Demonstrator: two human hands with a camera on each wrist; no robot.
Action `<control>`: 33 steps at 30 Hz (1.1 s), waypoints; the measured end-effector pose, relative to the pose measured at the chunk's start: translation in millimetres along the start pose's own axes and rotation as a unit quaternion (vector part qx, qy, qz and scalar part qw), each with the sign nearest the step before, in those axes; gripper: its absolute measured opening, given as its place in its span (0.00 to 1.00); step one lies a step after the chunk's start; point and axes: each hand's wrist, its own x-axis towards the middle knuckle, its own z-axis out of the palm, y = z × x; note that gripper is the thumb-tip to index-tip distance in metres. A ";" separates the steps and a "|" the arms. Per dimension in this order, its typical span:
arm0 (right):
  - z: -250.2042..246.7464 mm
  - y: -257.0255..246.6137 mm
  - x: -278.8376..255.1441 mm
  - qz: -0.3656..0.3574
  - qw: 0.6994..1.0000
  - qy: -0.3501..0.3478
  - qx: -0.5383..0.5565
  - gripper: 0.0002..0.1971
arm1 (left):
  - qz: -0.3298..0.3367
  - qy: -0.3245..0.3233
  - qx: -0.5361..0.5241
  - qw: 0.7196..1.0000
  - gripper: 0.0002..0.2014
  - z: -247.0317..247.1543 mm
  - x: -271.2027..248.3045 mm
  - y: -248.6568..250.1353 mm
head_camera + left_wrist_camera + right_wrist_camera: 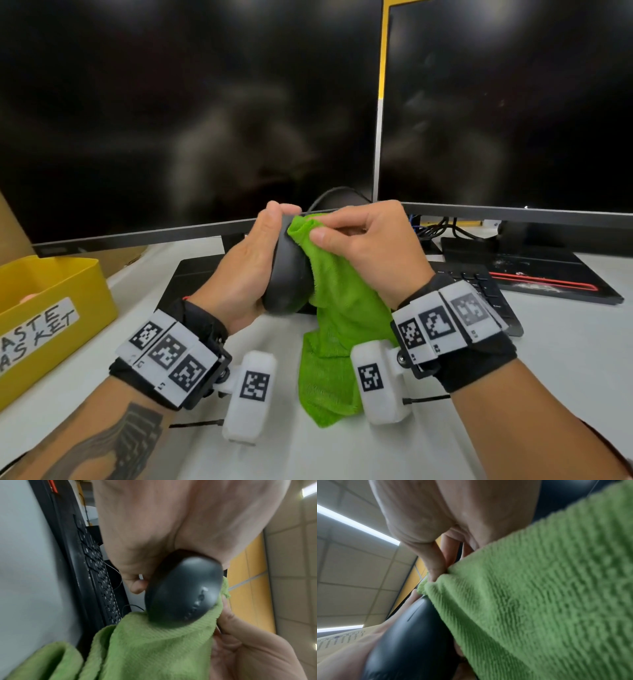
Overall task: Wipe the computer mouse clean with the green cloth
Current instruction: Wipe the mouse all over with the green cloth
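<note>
A black computer mouse point(287, 274) is lifted off the desk, stood on end, with my left hand point(253, 260) curled round its left side. The green cloth point(339, 308) lies against the mouse's right side, and its lower end hangs down to the white desk point(565, 342). My right hand point(370, 243) pinches the cloth's top fold between thumb and fingers at the mouse's upper end. In the left wrist view the mouse point(183, 592) sits partly wrapped by the cloth point(150, 642). The right wrist view shows the cloth point(539, 595) over the mouse point(412, 639).
Two dark monitors point(191, 113) stand close behind my hands. A black keyboard point(479, 291) lies to the right, past my right wrist. At the left edge stands a yellow box point(51, 308) with a handwritten label. A black mat point(191, 277) lies under my hands.
</note>
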 end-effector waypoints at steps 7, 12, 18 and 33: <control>-5.2 4.0 6.2 0.051 0.997 0.060 -0.013 0.08 | -0.008 -0.001 -0.001 1.000 0.26 3.0 -1.9 -0.5; -12.1 5.0 12.0 0.100 0.989 0.107 0.032 0.05 | -0.061 0.077 -0.065 0.993 0.38 4.1 4.3 1.3; -0.8 -5.4 4.1 0.163 0.976 -0.016 0.144 0.07 | -0.072 0.160 -0.095 0.980 0.38 -6.5 13.6 -1.1; -22.5 -12.5 2.4 0.194 0.960 -0.161 -0.121 0.25 | -0.108 0.146 -0.103 0.978 0.34 2.5 11.4 -3.3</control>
